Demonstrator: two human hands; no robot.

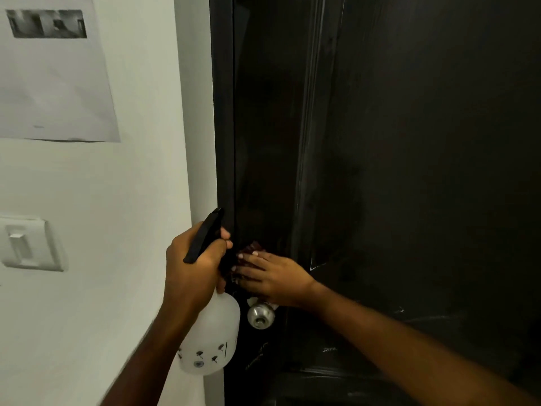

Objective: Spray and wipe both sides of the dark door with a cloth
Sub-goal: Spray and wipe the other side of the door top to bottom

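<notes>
The dark door (409,171) fills the right side of the view. My left hand (193,268) grips a translucent white spray bottle (212,335) by its black trigger head, close to the door's left edge. My right hand (272,276) lies with straight fingers on a dark reddish cloth (255,248), pressing it against the door just above the silver round knob (260,315). Most of the cloth is hidden under the hand.
A black door frame (224,112) borders the door on the left. The white wall (117,200) carries a printed paper sheet (55,77) at the top left and a white light switch (27,244) at mid-left. White scuff marks show on the lower door.
</notes>
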